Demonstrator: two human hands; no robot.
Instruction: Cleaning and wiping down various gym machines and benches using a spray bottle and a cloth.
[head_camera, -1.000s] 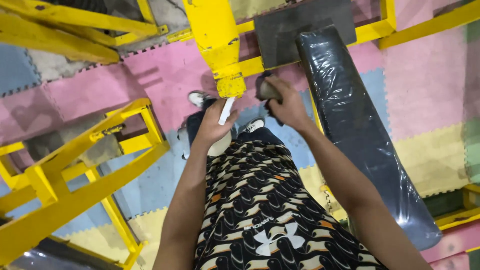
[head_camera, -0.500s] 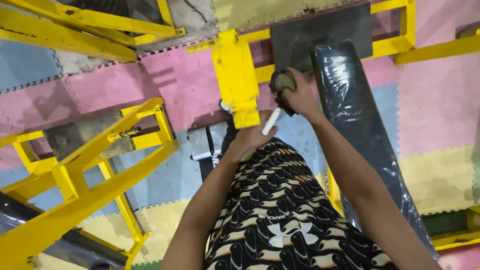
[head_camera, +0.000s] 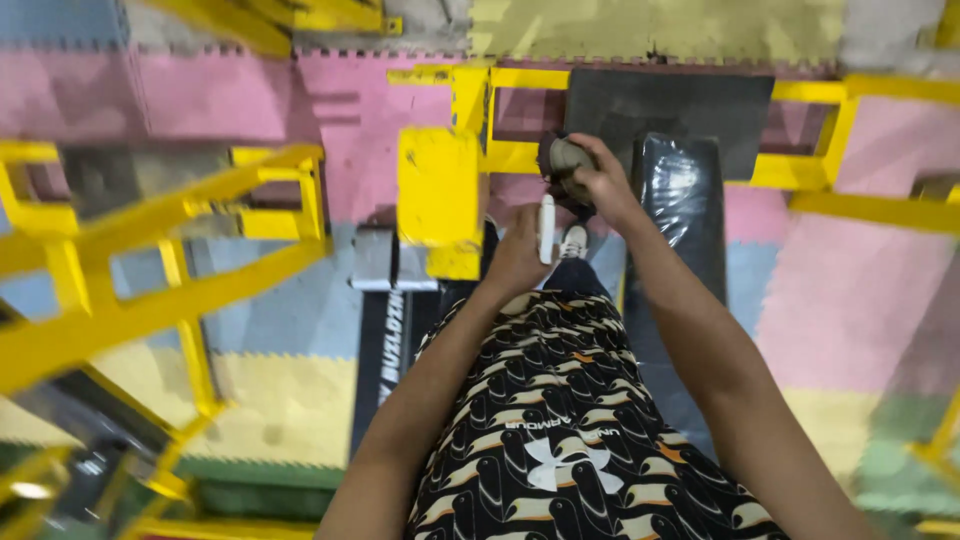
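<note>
Yellow steel framing (head_camera: 150, 300) fills the left of the view, a slanted rack of square tubes standing over blue and yellow foam floor tiles (head_camera: 290, 400). Right of it, a flat yellow plate (head_camera: 438, 190) on a second yellow frame (head_camera: 800, 175) faces you, with a grey metal bracket (head_camera: 385, 258) just beside its lower left corner and a black strip (head_camera: 385, 350) running along the floor beneath. Your left hand (head_camera: 518, 255) sits just right of that plate, fingers clenched around a white cylindrical stick (head_camera: 547, 228) that stands upright out of the fist; what kind of tool it is cannot be told. Your right hand (head_camera: 600, 185) is slightly higher and touching close to the left, gripping a dark bunched cloth (head_camera: 562, 160) pressed near the yellow crossbar. Behind the cloth lies a dark grey square pad (head_camera: 680, 110) inside the frame. Under your right forearm a black padded bench (head_camera: 690, 200) wrapped in glossy plastic runs toward you. Pink tiles (head_camera: 850, 290) cover the floor at far right. Your patterned black shirt (head_camera: 560, 430) fills the lower centre.
</note>
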